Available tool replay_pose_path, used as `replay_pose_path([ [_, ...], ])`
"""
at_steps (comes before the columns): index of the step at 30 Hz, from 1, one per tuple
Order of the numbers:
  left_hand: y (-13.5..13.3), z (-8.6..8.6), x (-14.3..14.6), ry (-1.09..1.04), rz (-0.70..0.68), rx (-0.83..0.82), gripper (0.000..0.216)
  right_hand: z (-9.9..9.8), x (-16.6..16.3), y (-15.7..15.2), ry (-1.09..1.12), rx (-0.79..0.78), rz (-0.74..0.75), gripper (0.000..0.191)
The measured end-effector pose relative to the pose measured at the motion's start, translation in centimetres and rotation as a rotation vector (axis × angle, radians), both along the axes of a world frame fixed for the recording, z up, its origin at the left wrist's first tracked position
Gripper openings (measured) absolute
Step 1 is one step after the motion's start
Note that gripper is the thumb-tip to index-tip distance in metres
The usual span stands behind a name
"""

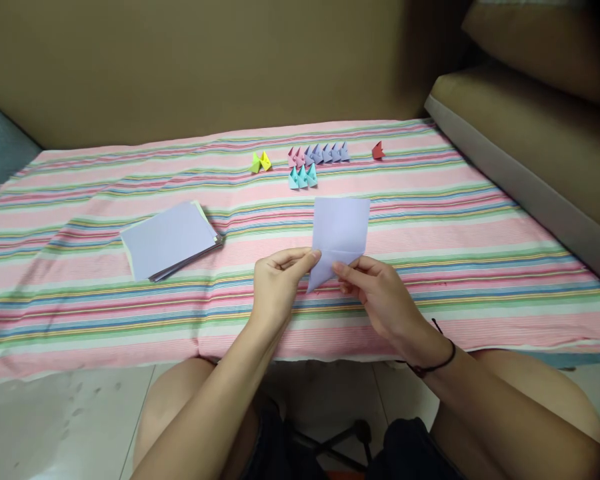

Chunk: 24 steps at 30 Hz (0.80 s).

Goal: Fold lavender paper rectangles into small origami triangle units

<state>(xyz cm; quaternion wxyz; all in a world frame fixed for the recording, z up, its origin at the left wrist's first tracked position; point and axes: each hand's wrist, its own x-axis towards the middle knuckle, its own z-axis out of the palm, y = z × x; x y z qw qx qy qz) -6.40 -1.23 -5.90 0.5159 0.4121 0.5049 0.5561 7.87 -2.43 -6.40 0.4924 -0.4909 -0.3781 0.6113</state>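
Note:
A lavender sheet of paper (pixel 341 230) is held upright over the striped cloth, its lower edge partly folded into a point. My left hand (pixel 275 288) pinches the sheet's lower left part between thumb and fingers. My right hand (pixel 380 300) pinches the lower right fold; a dark cord circles that wrist. To the left lies a stack of paper sheets (pixel 169 240), lavender on top.
The striped pink cloth (pixel 480 267) covers a low bed-like surface. Near its far edge stand small folded paper pieces: yellow (pixel 261 161), pink and lavender in a row (pixel 319 155), light blue (pixel 303 177), one red (pixel 378 151). Brown cushions (pixel 535 133) rise at right.

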Motion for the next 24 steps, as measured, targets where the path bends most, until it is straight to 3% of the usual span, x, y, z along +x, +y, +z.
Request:
replay_pose_path([
  [8,0.2,-0.2,-0.1,0.01,0.018,0.001,0.016,-0.1,0.7,0.6,-0.042,0.094,-0.015,0.03],
  [24,0.2,-0.4,0.1,-0.027,0.047,-0.02,0.013,0.3,1.7,1.5,0.01,0.074,-0.032,0.027],
])
